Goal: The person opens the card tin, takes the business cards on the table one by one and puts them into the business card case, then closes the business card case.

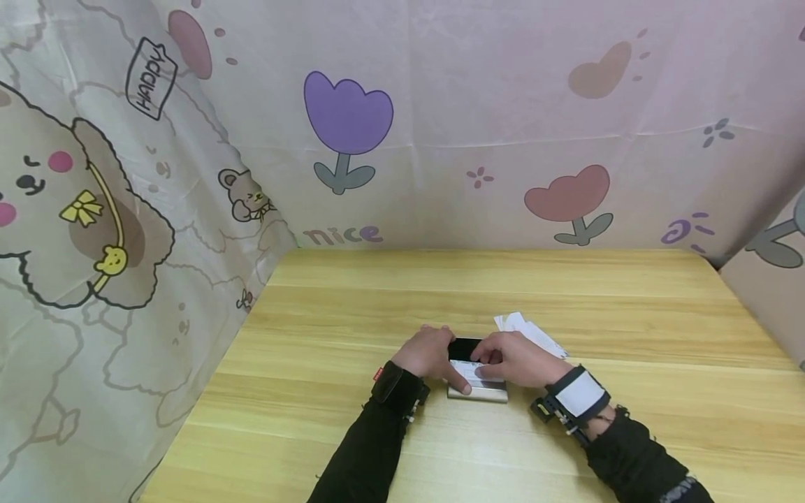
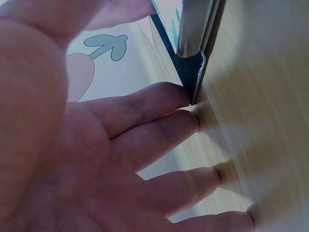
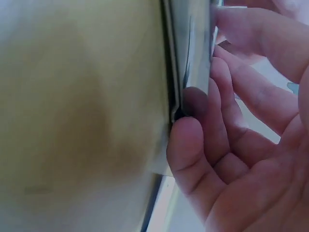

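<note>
A slim metal card case (image 1: 493, 397) lies unfolded on the table, its dark inner lid (image 1: 464, 347) toward the back. White printed cards (image 1: 467, 369) sit in the near half. My left hand (image 1: 430, 356) holds the case at its left side, thumb on the front part and index finger at the far corner. In the left wrist view, the other fingers (image 2: 193, 186) extend down to the tabletop. My right hand (image 1: 522, 360) bends over the cards, thumb and index finger pinching at the top one; the contact is partly hidden. Its little finger (image 3: 186, 140) touches the case's end.
Behind the right hand lies a loose fan of white paper cards (image 1: 531, 334). The wooden table (image 1: 314, 335) reaches back to a patterned cloth (image 1: 440, 195), which also hangs along the left and right. Both wrists wear black straps.
</note>
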Tool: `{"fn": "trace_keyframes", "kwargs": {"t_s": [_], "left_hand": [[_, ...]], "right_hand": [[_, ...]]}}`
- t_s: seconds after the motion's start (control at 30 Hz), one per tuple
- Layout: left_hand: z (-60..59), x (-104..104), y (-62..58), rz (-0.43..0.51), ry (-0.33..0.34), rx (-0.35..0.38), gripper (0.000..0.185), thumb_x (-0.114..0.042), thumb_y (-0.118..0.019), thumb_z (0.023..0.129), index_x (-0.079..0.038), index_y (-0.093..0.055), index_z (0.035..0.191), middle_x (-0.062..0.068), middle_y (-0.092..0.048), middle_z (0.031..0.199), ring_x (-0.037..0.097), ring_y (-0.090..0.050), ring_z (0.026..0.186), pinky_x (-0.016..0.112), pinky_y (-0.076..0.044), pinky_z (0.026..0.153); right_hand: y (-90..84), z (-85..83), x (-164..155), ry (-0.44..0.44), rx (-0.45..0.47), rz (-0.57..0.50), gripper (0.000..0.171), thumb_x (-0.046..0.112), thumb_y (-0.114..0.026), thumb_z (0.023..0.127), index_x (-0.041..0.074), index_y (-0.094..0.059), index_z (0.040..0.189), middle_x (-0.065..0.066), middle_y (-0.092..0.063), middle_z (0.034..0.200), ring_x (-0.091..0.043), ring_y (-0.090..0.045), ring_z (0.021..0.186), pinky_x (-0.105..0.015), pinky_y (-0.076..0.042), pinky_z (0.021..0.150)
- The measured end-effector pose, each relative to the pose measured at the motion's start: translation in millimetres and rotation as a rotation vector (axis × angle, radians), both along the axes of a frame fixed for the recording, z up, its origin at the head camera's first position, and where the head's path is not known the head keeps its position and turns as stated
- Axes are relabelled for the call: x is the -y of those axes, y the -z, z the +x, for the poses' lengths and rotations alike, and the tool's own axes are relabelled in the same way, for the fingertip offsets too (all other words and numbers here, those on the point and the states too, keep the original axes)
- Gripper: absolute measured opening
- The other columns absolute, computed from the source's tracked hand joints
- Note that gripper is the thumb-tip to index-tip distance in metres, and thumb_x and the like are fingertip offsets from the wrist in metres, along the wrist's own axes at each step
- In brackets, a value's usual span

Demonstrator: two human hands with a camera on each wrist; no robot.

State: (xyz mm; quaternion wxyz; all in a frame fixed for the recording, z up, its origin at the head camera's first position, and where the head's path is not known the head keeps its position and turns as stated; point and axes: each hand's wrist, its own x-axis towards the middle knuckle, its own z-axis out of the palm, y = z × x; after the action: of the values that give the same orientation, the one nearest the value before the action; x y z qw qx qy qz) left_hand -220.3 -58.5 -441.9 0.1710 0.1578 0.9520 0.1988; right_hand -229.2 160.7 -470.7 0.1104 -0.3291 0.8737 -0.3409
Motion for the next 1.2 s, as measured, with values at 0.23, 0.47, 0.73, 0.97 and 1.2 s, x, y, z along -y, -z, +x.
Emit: {"fn": "trace_keyframes", "kwargs": {"t_s": [0.23, 0.47, 0.73, 0.97, 1.2], "left_hand": [[-0.3, 0.6, -0.3, 0.017, -0.001, -0.001, 0.092, -0.048, -0.099, 0.063, -0.006, -0.063, 0.136, 0.009, -0.068, 0.122, 0.023, -0.061, 0.111, 0.035, -0.055, 0.084], [0.3, 1.5, 0.5, 0.027, -0.004, 0.004, 0.096, -0.047, -0.1, 0.062, -0.006, -0.061, 0.14, 0.011, -0.067, 0.13, 0.027, -0.063, 0.118, 0.037, -0.056, 0.089], [1.3, 2.6, -0.4, 0.036, -0.009, 0.003, 0.097, -0.046, -0.1, 0.063, -0.006, -0.06, 0.142, 0.013, -0.065, 0.133, 0.028, -0.061, 0.122, 0.038, -0.056, 0.091], [1.6, 2.3, 1.5, 0.016, -0.007, -0.001, 0.097, -0.048, -0.099, 0.063, -0.007, -0.061, 0.142, 0.012, -0.066, 0.13, 0.029, -0.058, 0.123, 0.039, -0.056, 0.089], [1.4, 1.1, 0.1, 0.019, -0.005, 0.003, 0.097, -0.046, -0.1, 0.062, -0.006, -0.06, 0.141, 0.012, -0.067, 0.13, 0.029, -0.06, 0.122, 0.039, -0.056, 0.091]], "right_hand": [[-0.9, -0.2, 1.1, 0.335, -0.208, 0.091, 0.032, 0.01, -0.069, 0.094, -0.003, -0.068, 0.124, -0.021, -0.068, 0.111, -0.034, -0.063, 0.099, -0.05, -0.055, 0.081], [-10.4, 3.2, -12.2, 0.514, -0.142, 0.288, 0.067, 0.011, -0.077, 0.084, -0.015, -0.048, 0.139, -0.042, -0.057, 0.117, -0.05, -0.058, 0.097, -0.062, -0.05, 0.081], [-8.4, -2.3, -14.4, 0.542, -0.196, 0.212, 0.065, -0.004, -0.08, 0.079, -0.019, -0.05, 0.134, -0.042, -0.059, 0.108, -0.049, -0.061, 0.09, -0.058, -0.053, 0.073], [-4.4, -4.6, -12.9, 0.588, -0.266, 0.125, 0.062, -0.009, -0.077, 0.081, -0.017, -0.049, 0.136, -0.041, -0.061, 0.11, -0.053, -0.062, 0.098, -0.061, -0.051, 0.082], [-8.6, -6.8, -12.3, 0.611, -0.261, 0.028, 0.051, -0.003, -0.073, 0.091, -0.012, -0.052, 0.137, -0.03, -0.068, 0.11, -0.042, -0.066, 0.098, -0.055, -0.054, 0.079]]}}
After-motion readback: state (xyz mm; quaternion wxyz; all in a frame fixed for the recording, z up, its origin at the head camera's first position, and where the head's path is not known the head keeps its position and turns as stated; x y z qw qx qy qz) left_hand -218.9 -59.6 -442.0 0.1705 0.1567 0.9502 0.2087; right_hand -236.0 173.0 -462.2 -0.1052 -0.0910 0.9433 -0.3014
